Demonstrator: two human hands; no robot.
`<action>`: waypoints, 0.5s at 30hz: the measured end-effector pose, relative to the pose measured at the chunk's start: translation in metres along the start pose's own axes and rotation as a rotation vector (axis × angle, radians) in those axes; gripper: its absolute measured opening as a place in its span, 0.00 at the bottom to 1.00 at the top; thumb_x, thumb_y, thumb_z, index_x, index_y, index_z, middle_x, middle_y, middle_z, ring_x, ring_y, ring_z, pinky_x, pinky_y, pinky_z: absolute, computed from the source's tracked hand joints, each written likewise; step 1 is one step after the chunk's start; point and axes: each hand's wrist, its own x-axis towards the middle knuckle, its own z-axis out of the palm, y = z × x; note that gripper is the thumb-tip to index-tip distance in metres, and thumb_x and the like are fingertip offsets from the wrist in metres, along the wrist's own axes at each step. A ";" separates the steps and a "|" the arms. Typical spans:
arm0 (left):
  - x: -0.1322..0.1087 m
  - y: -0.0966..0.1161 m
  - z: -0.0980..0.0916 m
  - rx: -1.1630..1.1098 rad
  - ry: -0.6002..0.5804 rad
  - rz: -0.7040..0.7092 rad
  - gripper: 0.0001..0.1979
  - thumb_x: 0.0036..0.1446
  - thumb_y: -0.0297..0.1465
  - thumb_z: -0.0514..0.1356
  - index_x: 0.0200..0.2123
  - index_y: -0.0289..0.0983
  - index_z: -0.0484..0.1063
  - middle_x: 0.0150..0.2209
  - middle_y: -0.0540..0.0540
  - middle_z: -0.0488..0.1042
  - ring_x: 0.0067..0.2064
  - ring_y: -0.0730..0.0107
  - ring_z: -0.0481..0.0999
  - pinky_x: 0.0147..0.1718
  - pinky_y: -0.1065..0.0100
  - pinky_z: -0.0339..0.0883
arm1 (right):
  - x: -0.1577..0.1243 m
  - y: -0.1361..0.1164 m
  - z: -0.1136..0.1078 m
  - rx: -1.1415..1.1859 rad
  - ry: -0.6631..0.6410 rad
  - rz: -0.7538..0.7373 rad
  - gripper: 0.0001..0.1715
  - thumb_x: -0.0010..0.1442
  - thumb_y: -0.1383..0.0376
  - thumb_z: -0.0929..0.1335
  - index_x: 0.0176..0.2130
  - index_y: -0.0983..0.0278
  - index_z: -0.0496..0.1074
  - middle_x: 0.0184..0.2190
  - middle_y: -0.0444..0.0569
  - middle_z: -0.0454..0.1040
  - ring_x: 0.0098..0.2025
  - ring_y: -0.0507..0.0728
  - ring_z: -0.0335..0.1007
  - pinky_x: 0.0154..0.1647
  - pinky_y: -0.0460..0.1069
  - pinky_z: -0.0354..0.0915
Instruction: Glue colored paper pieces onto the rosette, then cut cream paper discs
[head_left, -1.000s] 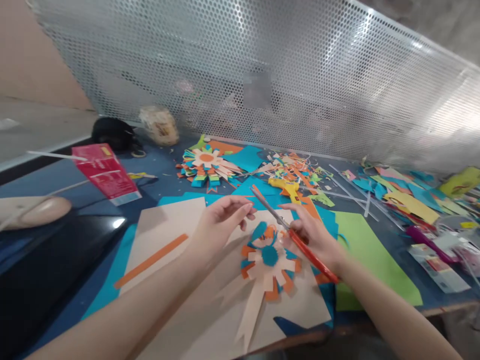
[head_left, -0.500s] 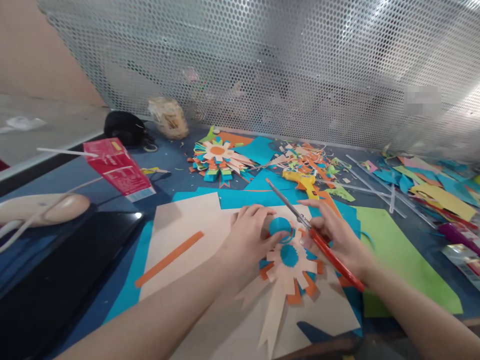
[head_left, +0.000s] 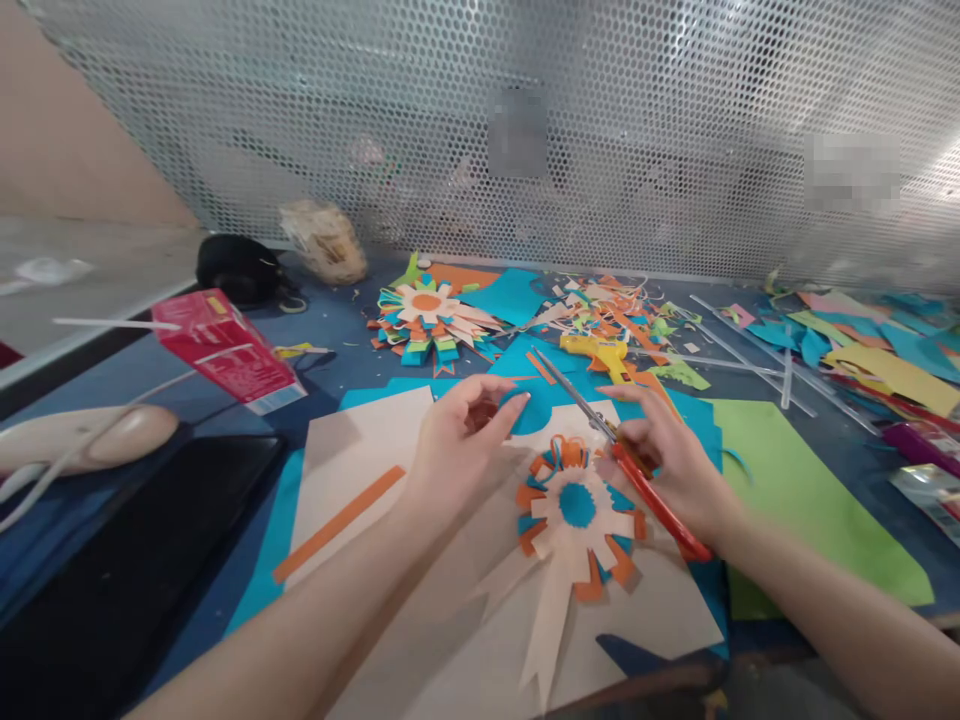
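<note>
My left hand (head_left: pixel 471 432) pinches a blue paper disc (head_left: pixel 534 412) between thumb and fingers, above the cream paper (head_left: pixel 345 460). Red-handled scissors (head_left: pixel 652 495) rest in my right hand (head_left: pixel 675 465), their blades pointing up and left, away from me. Below and between both hands lies a paper rosette (head_left: pixel 551 515) with cream, orange and blue tabs, a blue round centre and cream ribbon tails. Small orange and blue paper loops (head_left: pixel 570 452) stand at its upper edge. An orange paper strip (head_left: pixel 341 522) lies left of my left forearm.
A finished-looking layered rosette (head_left: pixel 427 310) sits farther back, beside paper scraps (head_left: pixel 607 305) and a yellow glue gun (head_left: pixel 600 352). Glue sticks (head_left: pixel 742 340) and green paper (head_left: pixel 802 510) are to the right. A red drink carton (head_left: pixel 229 350) and a black flat device (head_left: pixel 142 540) are left.
My left hand has lifted the blue disc up and left, off the rosette, uncovering the orange and blue loops. My right hand keeps the scissors in nearly the same place.
</note>
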 end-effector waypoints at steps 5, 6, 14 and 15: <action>-0.016 -0.004 0.012 0.118 -0.232 0.151 0.09 0.53 0.37 0.59 0.29 0.37 0.69 0.25 0.52 0.70 0.24 0.75 0.66 0.22 0.73 0.61 | 0.002 -0.001 0.009 0.162 0.091 -0.070 0.34 0.48 0.66 0.71 0.51 0.60 0.54 0.23 0.38 0.65 0.25 0.51 0.63 0.27 0.47 0.61; -0.018 -0.004 0.013 0.149 -0.258 0.180 0.09 0.54 0.37 0.58 0.29 0.37 0.69 0.25 0.52 0.70 0.24 0.76 0.66 0.22 0.73 0.61 | 0.002 -0.001 0.009 0.187 0.093 -0.082 0.32 0.48 0.66 0.71 0.50 0.60 0.55 0.23 0.39 0.65 0.25 0.51 0.63 0.28 0.47 0.61; -0.001 -0.002 -0.017 0.630 -0.633 0.540 0.13 0.49 0.39 0.63 0.37 0.39 0.72 0.41 0.43 0.74 0.43 0.59 0.71 0.41 0.62 0.64 | 0.010 0.009 0.004 0.348 0.119 -0.142 0.29 0.49 0.68 0.70 0.48 0.60 0.56 0.24 0.38 0.62 0.23 0.49 0.57 0.23 0.45 0.57; 0.003 -0.004 -0.020 0.636 -0.686 0.530 0.10 0.53 0.38 0.60 0.36 0.40 0.74 0.38 0.44 0.75 0.42 0.60 0.72 0.41 0.63 0.64 | 0.012 0.011 0.004 0.323 0.139 -0.152 0.30 0.48 0.67 0.71 0.48 0.60 0.56 0.24 0.38 0.62 0.23 0.49 0.57 0.24 0.45 0.56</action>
